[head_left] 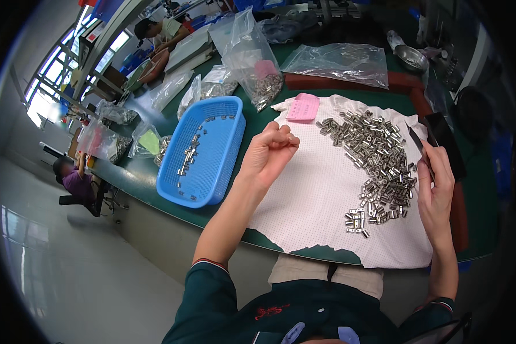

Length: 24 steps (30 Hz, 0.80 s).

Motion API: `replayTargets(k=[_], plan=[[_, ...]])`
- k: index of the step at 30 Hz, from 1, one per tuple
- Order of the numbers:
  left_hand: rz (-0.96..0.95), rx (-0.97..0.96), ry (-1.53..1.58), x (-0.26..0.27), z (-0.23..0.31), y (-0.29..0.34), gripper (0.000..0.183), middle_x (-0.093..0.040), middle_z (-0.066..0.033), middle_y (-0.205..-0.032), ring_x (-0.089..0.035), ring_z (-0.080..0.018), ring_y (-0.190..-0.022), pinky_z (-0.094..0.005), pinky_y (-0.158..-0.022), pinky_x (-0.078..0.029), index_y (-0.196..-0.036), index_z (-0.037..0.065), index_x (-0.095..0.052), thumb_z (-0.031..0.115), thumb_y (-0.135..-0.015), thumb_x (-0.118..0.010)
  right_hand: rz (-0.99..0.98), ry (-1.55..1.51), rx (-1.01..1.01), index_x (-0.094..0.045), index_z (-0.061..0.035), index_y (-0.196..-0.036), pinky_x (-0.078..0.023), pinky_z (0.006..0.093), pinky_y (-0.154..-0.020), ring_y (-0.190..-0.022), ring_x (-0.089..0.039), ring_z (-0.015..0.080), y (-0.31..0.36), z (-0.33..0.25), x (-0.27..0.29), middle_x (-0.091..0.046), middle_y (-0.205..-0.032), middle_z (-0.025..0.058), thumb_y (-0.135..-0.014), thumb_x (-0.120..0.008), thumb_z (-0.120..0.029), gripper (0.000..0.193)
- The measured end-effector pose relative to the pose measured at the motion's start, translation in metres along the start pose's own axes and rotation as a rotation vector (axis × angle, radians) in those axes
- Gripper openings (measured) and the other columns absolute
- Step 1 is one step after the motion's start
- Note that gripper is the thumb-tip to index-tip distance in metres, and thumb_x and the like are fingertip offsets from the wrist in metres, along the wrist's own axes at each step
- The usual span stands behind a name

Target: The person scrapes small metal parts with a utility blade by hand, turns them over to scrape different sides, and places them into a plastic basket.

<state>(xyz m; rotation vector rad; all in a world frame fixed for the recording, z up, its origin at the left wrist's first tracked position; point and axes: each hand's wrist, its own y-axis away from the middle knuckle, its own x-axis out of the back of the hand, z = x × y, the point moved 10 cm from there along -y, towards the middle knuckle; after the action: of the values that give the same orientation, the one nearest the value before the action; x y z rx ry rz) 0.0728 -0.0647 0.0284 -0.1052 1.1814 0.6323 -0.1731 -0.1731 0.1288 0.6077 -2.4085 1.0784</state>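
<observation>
My left hand [269,153] is raised over the left part of a white dotted cloth [304,200], its fingers curled in. Whatever lies inside those fingers is hidden. In my right hand [437,186] is a pair of dark, pointed tweezers [416,140], tips upward, beside the right edge of a heap of small metal cylindrical parts [378,149]. Some of these parts have holes and spread toward the cloth's near side. Left of my left hand stands a blue perforated plastic basket [235,149] with a scattering of similar parts on its bottom.
A pink paper slip [303,107] lies on the cloth's far edge. Behind are clear plastic bags, one filled with metal parts [266,92]. A metal bowl [411,57] stands far right; a dark flat object [446,146] lies beside my right hand. Two people sit farther off.
</observation>
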Motion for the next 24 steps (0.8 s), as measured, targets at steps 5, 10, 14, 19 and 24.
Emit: replayTargets(k=[5,10,14,19,24], plan=[[-0.122,-0.006,0.125,0.004,-0.002,-0.017,0.031,-0.030,-0.0034,-0.064,-0.028,-0.0111,-0.059,-0.0229,-0.063,-0.035,-0.058,0.008,-0.029,-0.016,-0.061,-0.047,0.014,-0.003,0.048,-0.052,0.0057,-0.107,-0.039,0.0273,-0.058,-0.063,-0.048,0.0193,-0.003,0.024,-0.017,-0.049,-0.076,0.0123,-0.080,-0.044,0.007,0.027],[-0.168,-0.031,0.131,0.021,0.014,-0.023,0.027,-0.032,-0.0023,-0.066,-0.030,-0.0107,-0.060,-0.0251,-0.066,-0.035,-0.060,0.009,-0.032,-0.009,-0.062,-0.052,0.021,0.155,0.155,-0.052,0.0062,-0.109,-0.038,0.0298,-0.053,-0.057,-0.045,0.0210,0.017,0.038,-0.034,-0.047,-0.070,0.0118,-0.078,-0.045,0.010,0.032],[-0.161,-0.074,0.090,0.024,0.023,-0.024,0.025,-0.032,-0.0009,-0.066,-0.032,-0.0101,-0.061,-0.0255,-0.068,-0.034,-0.061,0.011,-0.034,0.001,-0.064,-0.056,-0.054,0.192,0.043,-0.050,0.0045,-0.112,-0.040,0.0270,-0.060,-0.065,-0.047,0.0200,0.019,0.064,-0.034,-0.048,-0.075,0.0118,-0.081,-0.043,0.009,0.033],[-0.185,-0.049,0.060,0.022,0.019,-0.019,0.025,-0.032,-0.0010,-0.068,-0.032,-0.0112,-0.063,-0.0275,-0.070,-0.033,-0.061,0.012,-0.034,0.012,-0.066,-0.058,0.013,0.283,0.065,-0.050,0.0043,-0.114,-0.041,0.0272,-0.062,-0.069,-0.049,0.0209,0.014,0.068,-0.017,-0.051,-0.082,0.0129,-0.083,-0.044,0.008,0.032],[-0.213,0.022,0.023,0.013,0.005,-0.012,0.023,-0.035,0.0004,-0.068,-0.034,-0.0090,-0.062,-0.0257,-0.067,-0.032,-0.063,0.012,-0.038,0.018,-0.064,-0.061,0.024,0.321,0.072,-0.050,0.0059,-0.113,-0.039,0.0286,-0.057,-0.063,-0.047,0.0212,0.013,0.071,-0.012,-0.050,-0.076,0.0123,-0.080,-0.044,0.010,0.033]])
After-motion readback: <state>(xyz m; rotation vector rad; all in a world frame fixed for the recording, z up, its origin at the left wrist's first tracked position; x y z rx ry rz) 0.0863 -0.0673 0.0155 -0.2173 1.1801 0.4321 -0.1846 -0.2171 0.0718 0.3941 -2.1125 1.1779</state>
